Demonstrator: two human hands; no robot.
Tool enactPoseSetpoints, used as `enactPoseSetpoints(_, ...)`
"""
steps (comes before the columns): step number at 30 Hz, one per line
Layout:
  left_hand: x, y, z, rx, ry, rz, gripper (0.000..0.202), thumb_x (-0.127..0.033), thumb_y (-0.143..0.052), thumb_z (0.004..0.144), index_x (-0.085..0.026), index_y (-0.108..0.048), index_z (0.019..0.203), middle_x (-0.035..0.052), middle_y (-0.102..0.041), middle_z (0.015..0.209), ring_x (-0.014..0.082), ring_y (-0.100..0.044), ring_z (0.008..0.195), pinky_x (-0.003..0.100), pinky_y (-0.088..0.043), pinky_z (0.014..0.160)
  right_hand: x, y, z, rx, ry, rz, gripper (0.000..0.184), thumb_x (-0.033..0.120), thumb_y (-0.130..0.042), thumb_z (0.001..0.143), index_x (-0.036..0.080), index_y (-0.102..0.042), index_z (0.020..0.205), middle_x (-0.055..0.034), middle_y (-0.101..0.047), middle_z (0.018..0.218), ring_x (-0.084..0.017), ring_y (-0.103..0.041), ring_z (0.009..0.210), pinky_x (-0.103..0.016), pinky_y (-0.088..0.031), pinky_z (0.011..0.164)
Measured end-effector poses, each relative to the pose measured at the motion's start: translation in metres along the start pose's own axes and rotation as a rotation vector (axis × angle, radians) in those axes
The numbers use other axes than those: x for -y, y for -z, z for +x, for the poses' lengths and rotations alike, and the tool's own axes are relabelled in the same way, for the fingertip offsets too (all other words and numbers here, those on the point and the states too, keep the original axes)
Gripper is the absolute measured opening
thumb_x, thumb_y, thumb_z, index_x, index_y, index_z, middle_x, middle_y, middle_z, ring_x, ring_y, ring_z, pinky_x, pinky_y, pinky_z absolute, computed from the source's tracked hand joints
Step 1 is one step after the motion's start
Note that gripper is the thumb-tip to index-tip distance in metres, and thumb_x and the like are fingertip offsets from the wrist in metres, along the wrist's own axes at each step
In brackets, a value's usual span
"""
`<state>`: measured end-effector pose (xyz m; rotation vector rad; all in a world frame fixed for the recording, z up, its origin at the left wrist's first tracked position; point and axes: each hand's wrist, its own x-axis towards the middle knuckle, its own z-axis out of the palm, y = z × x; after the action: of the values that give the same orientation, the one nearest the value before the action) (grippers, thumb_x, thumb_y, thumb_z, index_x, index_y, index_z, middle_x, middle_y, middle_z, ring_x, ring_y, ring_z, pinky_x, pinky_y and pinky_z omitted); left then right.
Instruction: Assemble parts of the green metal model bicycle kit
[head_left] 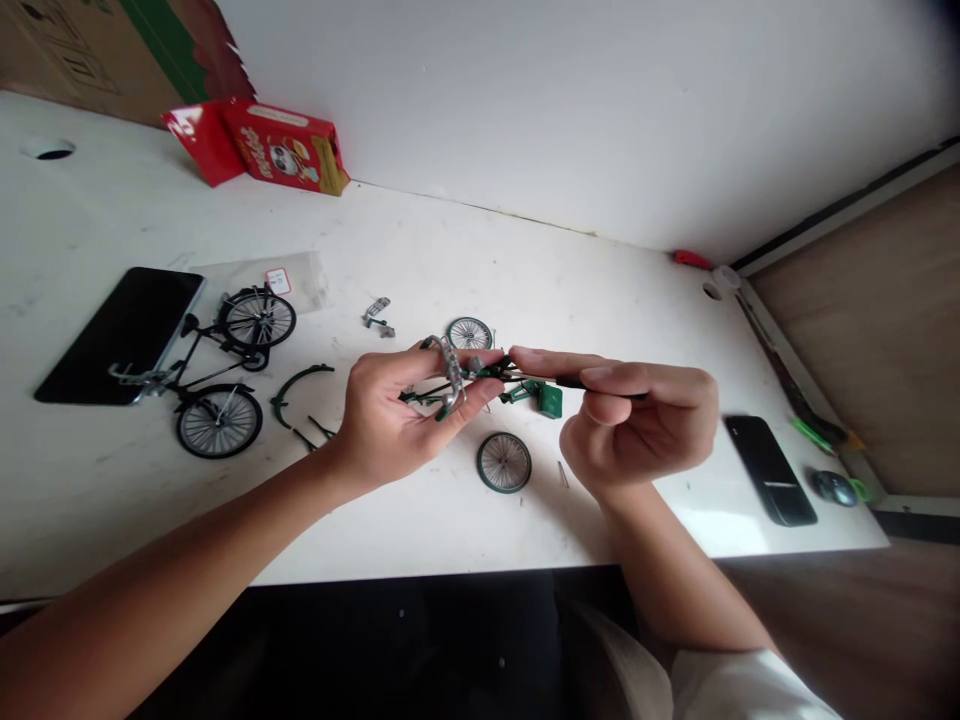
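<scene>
My left hand [397, 410] is closed around a small silver handlebar part [451, 370] of a toy model bicycle, with dark pieces at its fingertips. Between the thumb and fingers of my right hand [637, 410] is a thin screwdriver with a black handle [574, 383], its shaft pointing left at the held part. The fingers hide where the tip meets it. Behind the hands show green bicycle parts [550, 400], partly covered. Two green-rimmed wheels, a far wheel [470, 333] and a near wheel [504, 462], lie on either side of my hands.
A black model bicycle [225, 370] lies at the left beside a dark tablet [112, 335] and a clear bag [304, 280]. Nearer are a green curved fender [289, 390] and a silver-and-green piece [377, 315]. A red box [289, 150] stands behind; a phone [770, 470] and mouse [834, 487] lie right.
</scene>
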<state>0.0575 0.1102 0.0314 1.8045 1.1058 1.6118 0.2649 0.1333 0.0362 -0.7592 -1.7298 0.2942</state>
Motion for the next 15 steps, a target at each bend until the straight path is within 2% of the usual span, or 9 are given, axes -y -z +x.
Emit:
enactPoseSetpoints(6, -0.0005, 0.0001, 0.0010, 0.007, -0.004, -0.023, 0.020, -0.025, -0.084, 0.090, -0.029, -0.081, 0.109, -0.0006, -0.085, 0.102, 0.0200, -0.082, 0.082, 0.031, -0.068, 0.072, 0.0010, 0.0035, -0.0048, 0.066, -0.174, -0.038, 0.034, 0.066, -0.049, 0.104, 0.033, -0.057, 0.104, -0.0054, -0.083, 0.097, -0.028, -0.083, 0.099, -0.048, -0.071, 0.075)
enactPoseSetpoints(13, 0.0007, -0.0003, 0.0009, 0.014, -0.014, -0.024, 0.021, -0.023, -0.085, 0.089, -0.029, -0.081, 0.109, 0.0000, -0.085, 0.105, 0.0194, -0.082, 0.086, 0.031, -0.067, 0.071, -0.0016, 0.0051, -0.0053, 0.133, -0.246, -0.036, 0.042, 0.071, -0.043, 0.104, 0.032, -0.058, 0.106, -0.0074, -0.083, 0.102, -0.028, -0.082, 0.106, -0.045, -0.070, 0.074)
enactPoseSetpoints(15, 0.0014, -0.0006, 0.0013, 0.011, -0.040, -0.019, 0.019, -0.024, -0.084, 0.089, -0.028, -0.081, 0.108, 0.0008, -0.085, 0.105, 0.0188, -0.081, 0.084, 0.030, -0.067, 0.068, -0.0026, 0.0054, -0.0050, 0.235, -0.286, -0.005, 0.045, 0.073, -0.041, 0.103, 0.032, -0.058, 0.108, -0.0086, -0.083, 0.106, -0.028, -0.082, 0.108, -0.046, -0.070, 0.073)
